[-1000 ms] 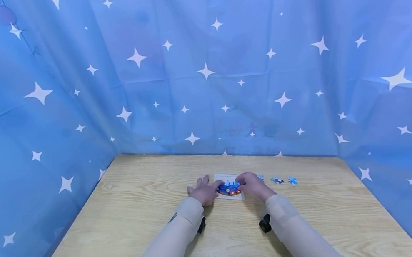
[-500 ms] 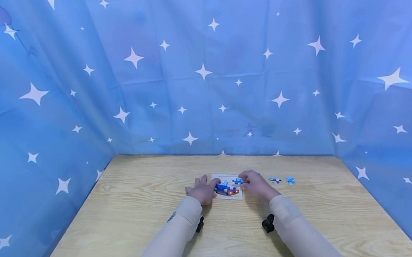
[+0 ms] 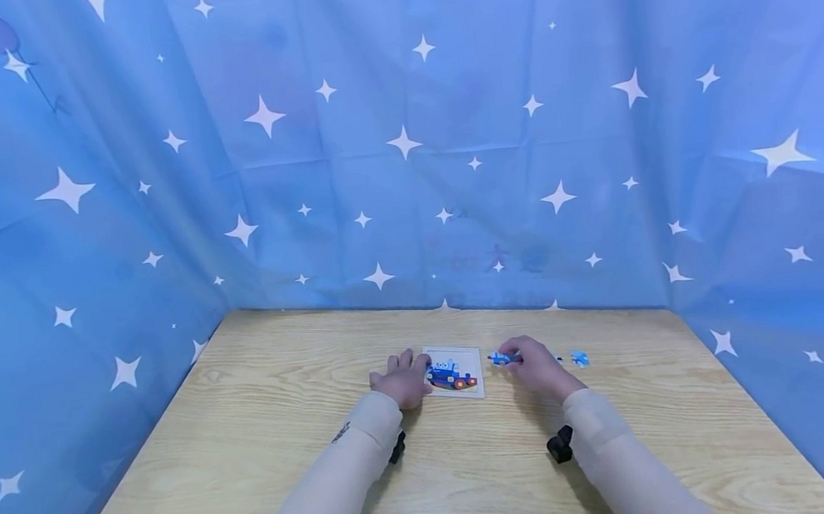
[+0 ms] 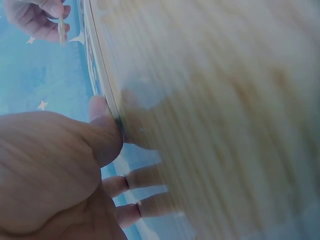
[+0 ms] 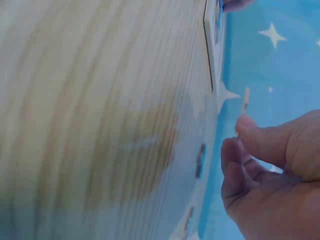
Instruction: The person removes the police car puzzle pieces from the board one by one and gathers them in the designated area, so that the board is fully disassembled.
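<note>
A white-framed jigsaw board (image 3: 479, 356) lies flat on the table, with a part-filled picture of a blue vehicle (image 3: 451, 376) on its left and lower side. My left hand (image 3: 401, 382) rests at the board's left edge. In the left wrist view its thumb (image 4: 102, 117) presses on the edge while the other fingers lie stretched on the tabletop. To the right of the board, my right hand (image 3: 536, 363) pinches a blue jigsaw piece (image 3: 501, 358) between thumb and fingertips. The right wrist view shows that piece (image 5: 245, 100) edge-on, above the table.
One loose blue jigsaw piece (image 3: 579, 359) lies right of my right hand; another piece (image 3: 559, 358) is mostly hidden behind that hand. A wooden table (image 3: 295, 437) spreads around, bounded by a blue starry curtain (image 3: 407, 207) at the back and sides.
My right hand has moved right, off the board's upper right part, carrying a blue jigsaw piece away from it. My left thumb has drawn back a little toward the board's left edge.
</note>
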The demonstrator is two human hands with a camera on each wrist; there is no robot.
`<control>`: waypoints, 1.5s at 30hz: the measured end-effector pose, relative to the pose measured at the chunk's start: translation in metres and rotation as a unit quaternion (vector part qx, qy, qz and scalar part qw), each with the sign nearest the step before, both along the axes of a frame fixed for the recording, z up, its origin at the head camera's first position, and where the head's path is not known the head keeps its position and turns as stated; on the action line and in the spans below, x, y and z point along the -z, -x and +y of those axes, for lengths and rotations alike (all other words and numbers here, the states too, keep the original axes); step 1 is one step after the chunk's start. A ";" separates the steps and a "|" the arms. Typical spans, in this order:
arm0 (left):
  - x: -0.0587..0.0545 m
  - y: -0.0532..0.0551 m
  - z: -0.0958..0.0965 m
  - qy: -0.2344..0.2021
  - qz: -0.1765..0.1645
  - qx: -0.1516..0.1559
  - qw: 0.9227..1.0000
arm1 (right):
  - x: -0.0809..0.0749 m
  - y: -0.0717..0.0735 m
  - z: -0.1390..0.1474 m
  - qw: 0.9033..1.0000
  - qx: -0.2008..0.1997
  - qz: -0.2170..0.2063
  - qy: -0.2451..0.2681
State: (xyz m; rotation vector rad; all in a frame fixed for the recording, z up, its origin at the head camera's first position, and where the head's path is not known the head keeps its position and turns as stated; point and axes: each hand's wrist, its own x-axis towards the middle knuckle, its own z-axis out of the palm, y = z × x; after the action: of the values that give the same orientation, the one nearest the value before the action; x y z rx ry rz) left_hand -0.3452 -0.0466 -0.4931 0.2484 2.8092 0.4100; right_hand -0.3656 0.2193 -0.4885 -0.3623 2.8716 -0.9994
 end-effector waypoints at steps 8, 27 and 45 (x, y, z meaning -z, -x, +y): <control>-0.004 -0.004 -0.001 -0.008 0.009 0.004 1.000 | 0.002 -0.004 0.020 1.000 0.000 0.007 -0.008; 0.001 -0.001 -0.001 -0.018 0.002 -0.008 1.000 | 0.000 -0.018 0.069 1.000 0.002 0.003 -0.002; 0.000 -0.002 -0.002 -0.015 0.001 -0.004 1.000 | 0.001 -0.030 0.103 1.000 0.011 0.013 -0.020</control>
State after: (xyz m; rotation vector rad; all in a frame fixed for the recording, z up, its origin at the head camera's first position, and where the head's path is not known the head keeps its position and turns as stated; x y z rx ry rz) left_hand -0.3434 -0.0481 -0.4934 0.2446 2.8093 0.4550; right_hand -0.3351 0.3227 -0.4895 -0.3451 2.9204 -0.9453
